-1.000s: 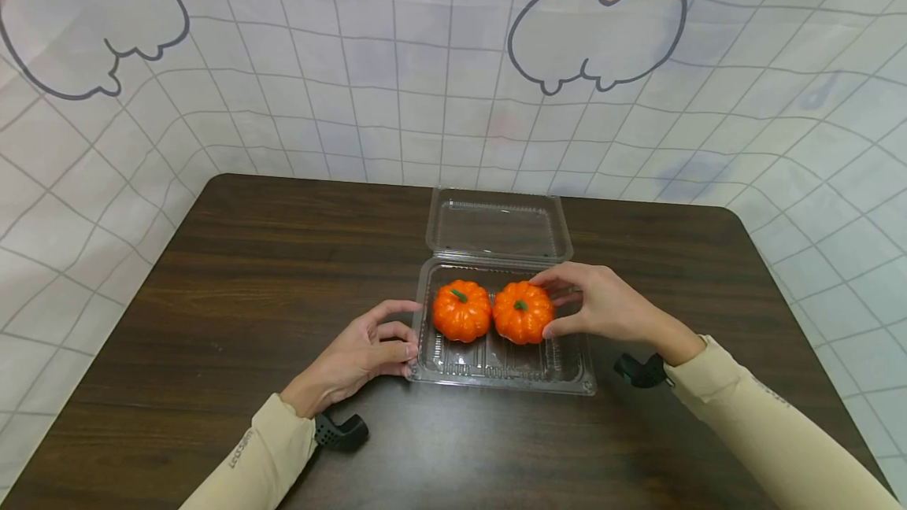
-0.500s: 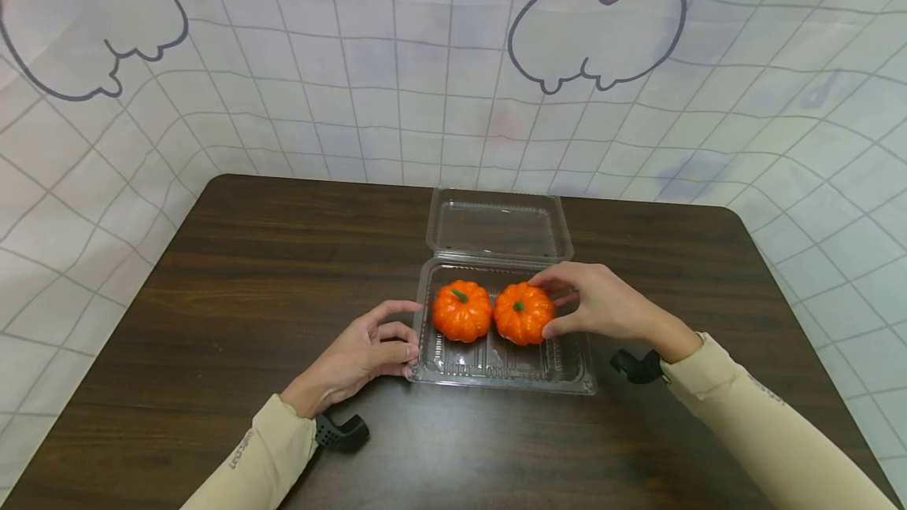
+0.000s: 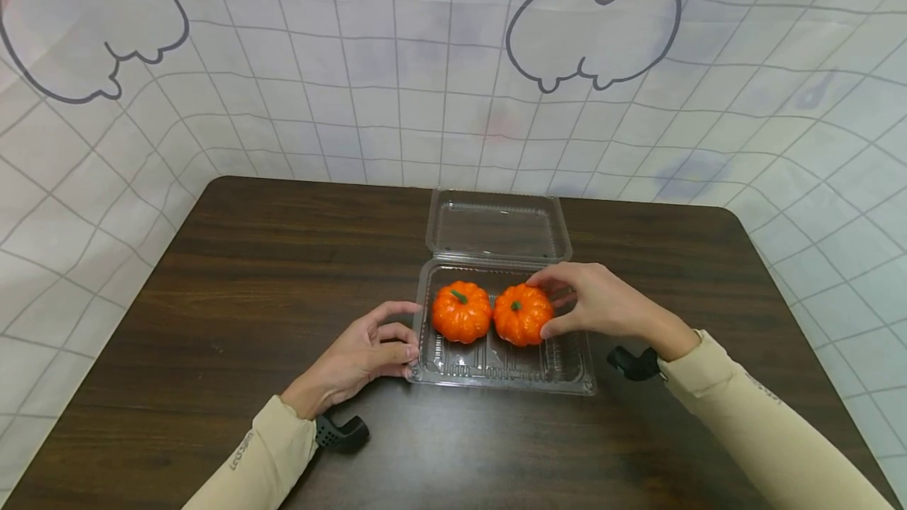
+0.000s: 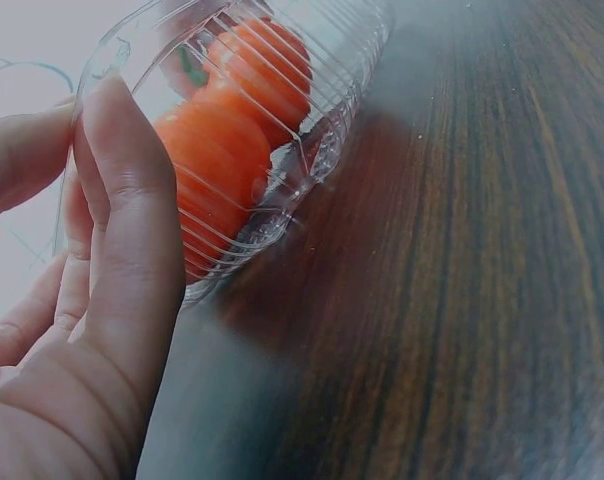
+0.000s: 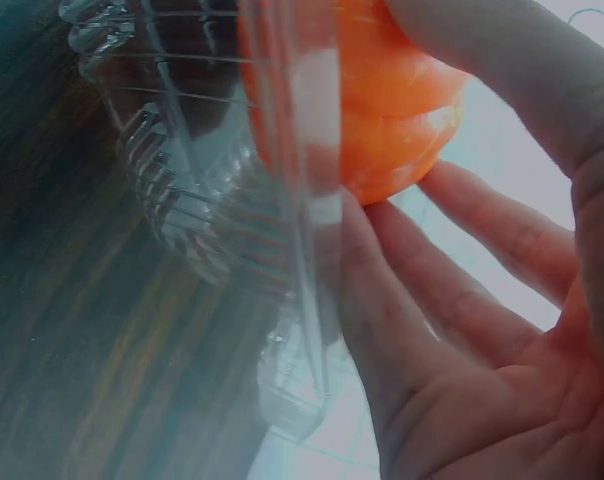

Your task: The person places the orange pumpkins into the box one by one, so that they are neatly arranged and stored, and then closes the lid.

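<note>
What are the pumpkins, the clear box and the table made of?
The left pumpkin and right pumpkin: maybe plastic or painted foam, as their orange skin looks glossy. The clear box: thin plastic, it seems, transparent with shiny ridges. The table: wood or imitation wood, with dark streaky grain and a soft shine.

Two ribbed orange pumpkins (image 3: 461, 315) are side by side in an open clear container (image 3: 489, 368).

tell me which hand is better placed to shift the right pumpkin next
Right, probably: the right hand grips the right pumpkin, while the left hand holds the clear container by its left edge, with the other pumpkin in between.
</note>
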`<control>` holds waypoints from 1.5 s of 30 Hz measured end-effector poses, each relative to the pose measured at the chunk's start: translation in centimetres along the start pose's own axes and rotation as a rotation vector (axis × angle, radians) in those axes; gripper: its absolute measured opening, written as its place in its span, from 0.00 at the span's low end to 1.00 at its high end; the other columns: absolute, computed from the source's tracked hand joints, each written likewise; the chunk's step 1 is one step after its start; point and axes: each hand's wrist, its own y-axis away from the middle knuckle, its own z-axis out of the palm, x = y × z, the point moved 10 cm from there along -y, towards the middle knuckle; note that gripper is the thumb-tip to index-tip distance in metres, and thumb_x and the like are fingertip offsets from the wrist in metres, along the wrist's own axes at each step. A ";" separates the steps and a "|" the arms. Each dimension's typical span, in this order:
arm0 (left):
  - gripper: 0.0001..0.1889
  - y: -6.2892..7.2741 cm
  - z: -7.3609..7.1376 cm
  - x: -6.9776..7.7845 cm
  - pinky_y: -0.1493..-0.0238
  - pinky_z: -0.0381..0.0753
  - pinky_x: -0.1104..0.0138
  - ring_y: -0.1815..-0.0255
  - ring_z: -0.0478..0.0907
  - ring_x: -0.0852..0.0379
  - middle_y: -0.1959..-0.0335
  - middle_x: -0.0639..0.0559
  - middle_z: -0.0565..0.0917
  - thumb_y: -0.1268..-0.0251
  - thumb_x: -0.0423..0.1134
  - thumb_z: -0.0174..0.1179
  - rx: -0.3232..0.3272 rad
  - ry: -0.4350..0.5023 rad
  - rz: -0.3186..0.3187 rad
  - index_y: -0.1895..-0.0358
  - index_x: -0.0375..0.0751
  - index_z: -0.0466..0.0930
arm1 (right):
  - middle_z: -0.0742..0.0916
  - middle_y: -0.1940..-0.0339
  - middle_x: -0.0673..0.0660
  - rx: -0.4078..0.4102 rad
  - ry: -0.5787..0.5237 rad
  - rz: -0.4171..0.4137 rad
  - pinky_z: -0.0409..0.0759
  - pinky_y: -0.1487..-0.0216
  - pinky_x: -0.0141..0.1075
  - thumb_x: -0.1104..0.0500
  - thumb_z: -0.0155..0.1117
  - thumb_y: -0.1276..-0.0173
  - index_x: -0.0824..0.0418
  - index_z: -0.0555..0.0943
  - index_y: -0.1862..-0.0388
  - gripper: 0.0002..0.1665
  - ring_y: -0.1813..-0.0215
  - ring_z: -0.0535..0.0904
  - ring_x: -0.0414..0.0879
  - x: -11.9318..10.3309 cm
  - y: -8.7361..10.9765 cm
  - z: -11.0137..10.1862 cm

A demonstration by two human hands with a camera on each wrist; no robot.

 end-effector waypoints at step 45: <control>0.37 0.1 0.0 0.2 0.56 0.90 0.65 0.65 0.82 0.56 0.59 0.52 0.82 0.31 0.33 0.67 -0.002 -0.007 0.016 0.23 0.46 0.59 | 0.84 0.37 0.61 0.337 -0.325 0.035 0.85 0.44 0.26 0.51 0.65 0.24 0.55 0.73 0.27 0.29 0.45 0.86 0.37 2.7 2.6 -5.9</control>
